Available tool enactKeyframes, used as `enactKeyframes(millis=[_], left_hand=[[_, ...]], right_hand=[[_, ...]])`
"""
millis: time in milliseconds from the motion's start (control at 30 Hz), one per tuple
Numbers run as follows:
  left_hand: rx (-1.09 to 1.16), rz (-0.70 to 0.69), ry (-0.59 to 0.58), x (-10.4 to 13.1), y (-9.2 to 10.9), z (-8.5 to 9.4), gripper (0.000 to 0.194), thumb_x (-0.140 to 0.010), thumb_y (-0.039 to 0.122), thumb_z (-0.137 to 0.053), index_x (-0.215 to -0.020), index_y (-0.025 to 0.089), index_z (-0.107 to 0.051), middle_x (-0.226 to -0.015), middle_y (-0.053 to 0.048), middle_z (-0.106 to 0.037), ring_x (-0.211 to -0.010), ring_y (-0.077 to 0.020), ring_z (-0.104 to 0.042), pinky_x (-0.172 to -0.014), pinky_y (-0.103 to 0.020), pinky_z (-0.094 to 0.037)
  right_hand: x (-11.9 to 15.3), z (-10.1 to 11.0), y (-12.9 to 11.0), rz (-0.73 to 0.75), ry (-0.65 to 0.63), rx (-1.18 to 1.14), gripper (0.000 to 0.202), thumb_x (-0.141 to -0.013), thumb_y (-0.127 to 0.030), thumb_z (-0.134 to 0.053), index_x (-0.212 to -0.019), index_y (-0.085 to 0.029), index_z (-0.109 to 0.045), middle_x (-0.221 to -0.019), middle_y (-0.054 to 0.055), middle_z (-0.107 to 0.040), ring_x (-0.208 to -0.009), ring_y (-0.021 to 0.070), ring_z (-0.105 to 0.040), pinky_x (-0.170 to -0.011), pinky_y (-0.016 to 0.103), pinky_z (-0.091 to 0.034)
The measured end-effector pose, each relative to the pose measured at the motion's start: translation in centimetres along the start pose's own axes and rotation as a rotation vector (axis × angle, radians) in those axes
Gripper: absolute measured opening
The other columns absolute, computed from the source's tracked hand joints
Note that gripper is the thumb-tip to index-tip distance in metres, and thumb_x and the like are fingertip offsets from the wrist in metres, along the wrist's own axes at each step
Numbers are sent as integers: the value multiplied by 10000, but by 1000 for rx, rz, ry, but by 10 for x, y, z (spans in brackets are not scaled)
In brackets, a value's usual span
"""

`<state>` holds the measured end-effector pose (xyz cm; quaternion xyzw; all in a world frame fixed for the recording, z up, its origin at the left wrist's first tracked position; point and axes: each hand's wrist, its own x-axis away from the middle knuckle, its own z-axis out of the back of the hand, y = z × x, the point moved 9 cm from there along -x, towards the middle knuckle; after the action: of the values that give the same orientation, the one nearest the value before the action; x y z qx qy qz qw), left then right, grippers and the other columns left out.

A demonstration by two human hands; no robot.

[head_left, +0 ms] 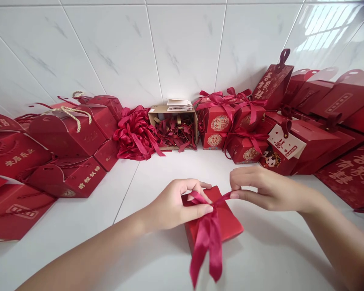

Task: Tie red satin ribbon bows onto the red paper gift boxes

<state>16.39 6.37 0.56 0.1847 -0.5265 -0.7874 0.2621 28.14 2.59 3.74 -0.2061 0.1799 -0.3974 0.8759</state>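
A small red gift box (230,224) stands on the white surface in front of me. Dark pink satin ribbon (210,242) is gathered in a bow on its lid, with two tails hanging over the near side. My left hand (182,202) pinches the ribbon at the knot, thumb and fingers closed on it. Off to the right of the box, my right hand (257,188) is closed on a loop or end of the same ribbon, which stretches taut from the knot. The knot itself is partly covered by my left fingers.
Along the tiled wall lie a heap of loose ribbon (138,133) and a cardboard box (195,129) of dark red strips. Several bow-tied boxes (216,117) are stacked right of it. Larger red gift boxes (69,173) line the left, and more (312,137) the right.
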Motion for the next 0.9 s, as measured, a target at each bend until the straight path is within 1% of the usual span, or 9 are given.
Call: enactKeyframes(millis=[100,267,333,467,567,667,733,800,900], left_hand=[[72,-36,-89,0,8,1,244,-805,297,-669,-668,188,-499,-951,-44,-703,-1174,-236,-548,-1020,-397,-385],[226,15,-114,-2,5,1,255,-903,415,-523,-836,176,-585,-1005,-68,-663,-950,-202,-627,-857,-351,-472],[240,20,-53,-3,5,6,286,-917,449,-483,-975,190,-589,-1027,-66,-648,-974,-204,-619,-861,-350,-473],[221,-45,265,2,13,44,329,-932,488,-423,-1020,206,-570,-1158,-73,-584,-1124,-241,-555,-925,-383,-446],[254,-126,431,14,28,72,300,-943,450,-412,-998,202,-571,-1149,-81,-592,-1123,-261,-556,-919,-411,-449],[275,-229,535,28,46,96,214,-934,375,-459,-1007,217,-582,-1142,-72,-597,-1130,-268,-559,-920,-413,-458],[272,-265,596,36,52,107,171,-918,334,-497,-1009,226,-594,-1123,-62,-602,-1106,-263,-574,-900,-395,-476],[261,-272,635,40,54,115,148,-903,306,-525,-1004,232,-602,-1097,-54,-613,-1074,-255,-591,-864,-375,-497],[235,-256,664,42,57,120,114,-880,270,-552,-969,225,-608,-1083,-48,-623,-1068,-255,-598,-844,-370,-508]], right_hand=[[6,8,3,-77,-2,-1,246,-943,-353,-490,-803,-170,-575,-743,8,-573,-648,114,-483,-606,240,-378],[9,17,-22,-80,84,29,312,-850,-417,-630,-1092,-221,-602,-1060,49,-601,-912,160,-575,-782,263,-467],[7,3,-44,5,-6,11,311,-834,-390,-659,-1114,-263,-616,-1146,43,-577,-1004,160,-564,-844,248,-468],[1,-29,-69,161,-155,136,273,-919,-273,-548,-1180,-316,-616,-1230,41,-556,-1123,173,-517,-958,300,-423],[-9,-32,-48,100,-53,321,344,-944,-190,-469,-1220,-355,-591,-1235,36,-564,-1119,189,-522,-950,354,-431],[-11,-12,-5,-180,216,610,477,-893,-93,-494,-1313,-316,-522,-1362,89,-476,-1232,268,-447,-998,458,-398],[-7,-6,14,-328,311,756,558,-851,-111,-565,-1382,-236,-451,-1445,160,-370,-1313,349,-347,-1027,531,-356],[-6,-13,23,-362,280,808,639,-819,-191,-636,-1414,-179,-402,-1481,208,-296,-1349,402,-274,-1035,560,-342],[-10,-33,24,-335,173,795,662,-840,-268,-622,-1439,-161,-360,-1501,213,-267,-1376,401,-235,-1051,556,-335]])
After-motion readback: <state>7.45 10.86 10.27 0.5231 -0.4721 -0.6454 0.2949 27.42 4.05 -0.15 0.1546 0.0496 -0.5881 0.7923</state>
